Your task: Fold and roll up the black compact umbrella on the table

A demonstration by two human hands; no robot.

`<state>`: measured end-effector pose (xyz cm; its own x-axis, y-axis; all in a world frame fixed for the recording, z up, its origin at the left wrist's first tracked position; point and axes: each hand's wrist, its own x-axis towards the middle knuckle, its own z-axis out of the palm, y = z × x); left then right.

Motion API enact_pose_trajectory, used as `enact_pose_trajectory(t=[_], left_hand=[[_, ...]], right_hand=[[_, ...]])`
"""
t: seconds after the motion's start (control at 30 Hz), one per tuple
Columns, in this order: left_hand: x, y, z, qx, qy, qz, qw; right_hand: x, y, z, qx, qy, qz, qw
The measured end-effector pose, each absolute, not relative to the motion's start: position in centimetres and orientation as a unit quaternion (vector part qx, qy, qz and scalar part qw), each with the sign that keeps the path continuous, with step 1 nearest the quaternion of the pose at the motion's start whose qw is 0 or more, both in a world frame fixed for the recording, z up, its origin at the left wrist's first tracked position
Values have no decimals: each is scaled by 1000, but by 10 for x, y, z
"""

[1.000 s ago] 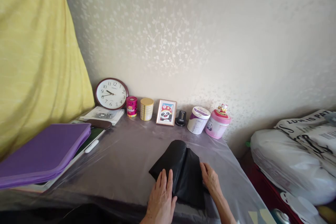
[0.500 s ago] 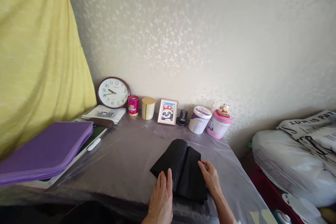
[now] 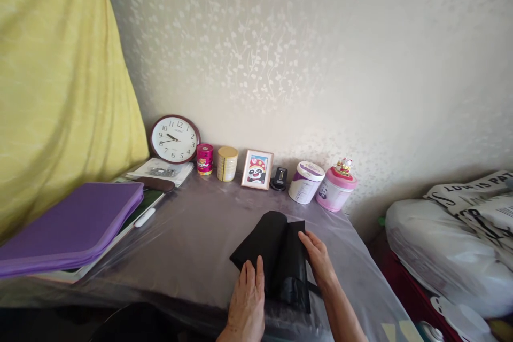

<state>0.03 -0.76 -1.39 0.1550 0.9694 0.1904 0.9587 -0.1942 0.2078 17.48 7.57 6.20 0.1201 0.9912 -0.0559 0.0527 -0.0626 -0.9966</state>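
A: Starting at the left, what is recorded?

B: A purple folder (image 3: 76,224) lies on the left of the worktop (image 3: 188,251), well apart from the hands. The left hand (image 3: 246,302) is open, fingers extended together over the near left edge of a black sheet (image 3: 274,251). No grip is visible; pressure cannot be told.

A: Position of the sheet?

B: Near the worktop's front edge, between the hands. A valley divides its left part from its right. Whether it is a bag or layered cannot be told.

A: And the right hand (image 3: 320,262)?

B: It appears to pinch the sheet's right edge.

A: Assessment of method?

B: In my judgement, the left hand should bear flat beside the valley, as the material looks thin and liable to slide. The right should pinch lightly and guide evenly; a one-sided pull would probably skew the sheet.
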Motion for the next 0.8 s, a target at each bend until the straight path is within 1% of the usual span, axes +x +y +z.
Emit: enact_pose_trajectory(t=[0.1, 0.23, 0.47, 0.57, 0.7, 0.8], left_hand=[[2, -7, -14, 756, 640, 137, 18], [2, -5, -21, 752, 641, 154, -3], [1, -3, -24, 760, 630, 159, -2], [-2, -3, -20, 762, 626, 162, 8], [-8, -6, -13, 767, 621, 159, 34], [-15, -9, -4, 754, 628, 193, 11]], right_hand=[[155, 90, 68, -542, -469, 481, 505], [129, 109, 62, -514, -482, 495, 509], [104, 130, 43, -545, -493, 471, 488], [99, 137, 34, -575, -533, 427, 451], [96, 143, 30, -632, -616, 310, 354], [95, 142, 34, -643, -662, 251, 292]])
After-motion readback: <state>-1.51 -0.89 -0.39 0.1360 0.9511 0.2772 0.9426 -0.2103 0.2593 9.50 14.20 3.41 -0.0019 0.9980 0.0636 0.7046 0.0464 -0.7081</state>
